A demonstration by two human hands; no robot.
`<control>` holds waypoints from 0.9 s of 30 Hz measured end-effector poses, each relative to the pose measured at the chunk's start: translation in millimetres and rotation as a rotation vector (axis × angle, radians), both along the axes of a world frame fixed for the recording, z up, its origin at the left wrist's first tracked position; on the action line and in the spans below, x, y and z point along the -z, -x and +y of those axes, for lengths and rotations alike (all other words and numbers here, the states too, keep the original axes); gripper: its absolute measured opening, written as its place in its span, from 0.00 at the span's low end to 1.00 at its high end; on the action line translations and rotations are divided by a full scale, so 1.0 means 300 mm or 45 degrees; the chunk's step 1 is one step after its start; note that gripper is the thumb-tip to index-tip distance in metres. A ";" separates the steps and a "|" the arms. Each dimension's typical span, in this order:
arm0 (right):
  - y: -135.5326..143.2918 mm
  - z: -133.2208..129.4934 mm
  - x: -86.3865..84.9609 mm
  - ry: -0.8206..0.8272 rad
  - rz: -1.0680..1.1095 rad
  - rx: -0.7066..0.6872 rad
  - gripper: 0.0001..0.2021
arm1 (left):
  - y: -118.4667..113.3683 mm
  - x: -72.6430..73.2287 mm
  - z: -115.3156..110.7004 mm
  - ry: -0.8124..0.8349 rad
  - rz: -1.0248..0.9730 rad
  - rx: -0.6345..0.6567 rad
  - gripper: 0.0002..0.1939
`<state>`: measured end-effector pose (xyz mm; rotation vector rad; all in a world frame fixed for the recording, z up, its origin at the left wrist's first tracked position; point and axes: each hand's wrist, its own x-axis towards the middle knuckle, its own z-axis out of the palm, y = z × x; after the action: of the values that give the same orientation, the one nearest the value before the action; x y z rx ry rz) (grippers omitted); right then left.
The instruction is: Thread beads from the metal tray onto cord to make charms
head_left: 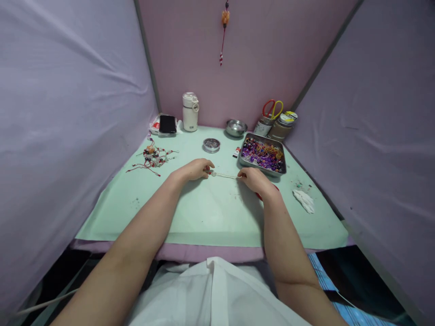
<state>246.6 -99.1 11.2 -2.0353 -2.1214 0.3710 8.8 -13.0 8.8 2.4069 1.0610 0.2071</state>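
I had the thin, cream, red-beaded cord (227, 176) pinched on the mint-green tabletop (210, 217), left hand (196, 170) at nine o'clock, right hand (254, 179) at three; it seemed light, limp, best held taut by both ends.

L hand (200, 169) holds beaded end of pale cord (226, 175); R hand (252, 178) holds other end, so the cord is stretched btwn them, over green table cover (204, 213). Metal tray (263, 172) w/ purple beads is just beyond R hand. Round container (211, 145) stands behind L hand; bead-and-string pile (154, 156) lies to its left. White bottle (190, 113) is upright near back wall.
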 end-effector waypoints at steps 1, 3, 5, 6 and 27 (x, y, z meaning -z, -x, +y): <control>-0.003 0.000 0.001 0.000 0.003 0.005 0.09 | 0.008 -0.011 -0.001 0.018 0.021 -0.017 0.23; -0.010 -0.002 0.004 -0.011 0.008 0.016 0.09 | 0.018 -0.028 -0.002 0.027 0.047 -0.037 0.20; -0.018 -0.006 0.006 -0.033 0.009 0.017 0.08 | 0.021 -0.037 -0.004 0.017 0.077 -0.051 0.18; -0.022 -0.008 0.006 -0.043 0.011 0.021 0.08 | 0.021 -0.040 -0.005 0.007 0.094 -0.059 0.17; -0.079 -0.030 -0.023 -0.068 0.043 0.171 0.07 | 0.018 0.020 0.023 -0.213 0.190 -0.064 0.10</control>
<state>270.4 -108.1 18.0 -2.1114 -1.9403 0.3227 3.4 -6.1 2.7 2.5800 1.2150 0.1399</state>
